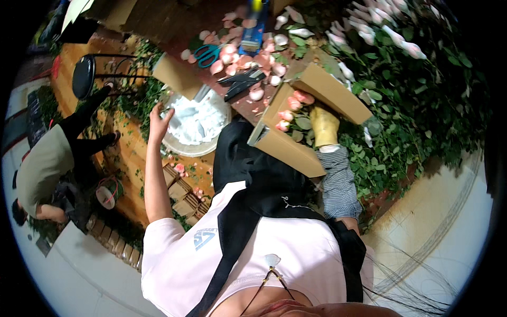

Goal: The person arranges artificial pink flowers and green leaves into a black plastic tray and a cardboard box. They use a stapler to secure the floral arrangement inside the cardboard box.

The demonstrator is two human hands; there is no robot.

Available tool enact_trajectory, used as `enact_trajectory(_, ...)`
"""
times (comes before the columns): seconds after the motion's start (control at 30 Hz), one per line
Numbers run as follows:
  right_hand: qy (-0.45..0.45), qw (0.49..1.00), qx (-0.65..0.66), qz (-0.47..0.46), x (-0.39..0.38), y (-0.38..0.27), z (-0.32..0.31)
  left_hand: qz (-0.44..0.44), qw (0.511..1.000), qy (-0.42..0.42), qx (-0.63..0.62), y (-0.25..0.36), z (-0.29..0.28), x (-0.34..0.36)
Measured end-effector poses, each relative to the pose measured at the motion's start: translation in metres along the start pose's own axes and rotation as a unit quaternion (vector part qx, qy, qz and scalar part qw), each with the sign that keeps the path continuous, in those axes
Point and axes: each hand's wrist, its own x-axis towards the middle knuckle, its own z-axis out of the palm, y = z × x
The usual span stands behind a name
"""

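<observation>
My bare left hand [159, 120] is raised with its fingers spread, at the rim of a round white tub [194, 150]. Loose white pieces [196, 120] fill that tub; their kind is too blurred to tell. On the right, my right hand [324, 128] wears a yellow glove below a checked sleeve cover. It lies inside a folded piece of brown cardboard [290, 150], against green leaves [303, 123] and several pink roses [285, 115]. The glove's fingers are mostly hidden, so their grip cannot be made out. A black stapler [244, 84] rests just beyond the cardboard.
Teal scissors [206, 55] and pink petals [230, 54] litter the table beside a blue object [252, 34]. Leafy roses with white-covered heads [404, 42] pile up at right. At left are a black stool [84, 76], a bending person [46, 164] and stacked cardboard pieces [186, 203].
</observation>
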Motion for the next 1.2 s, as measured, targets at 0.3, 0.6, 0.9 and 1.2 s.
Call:
enact_trajectory(0.3,-0.064,0.993,0.089,-0.037,-0.018,0.013,-0.043,0.081,0.966,-0.142,-0.202,0.186,0.095,-0.032)
enact_trajectory(0.6,-0.117,0.898,0.353,-0.235,-0.024,-0.027,-0.118,0.105,0.903,-0.357,-0.216,0.275,0.163,-0.035)
enact_trajectory(0.9,-0.21,0.938,0.003,-0.276,-0.024,-0.037,-0.033,0.121,0.898,-0.381,-0.186,0.25,0.201,-0.058)
enact_trajectory(1.2,-0.249,0.93,0.15,-0.226,-0.013,-0.027,-0.019,0.166,0.894,-0.414,-0.023,0.299,0.152,-0.048)
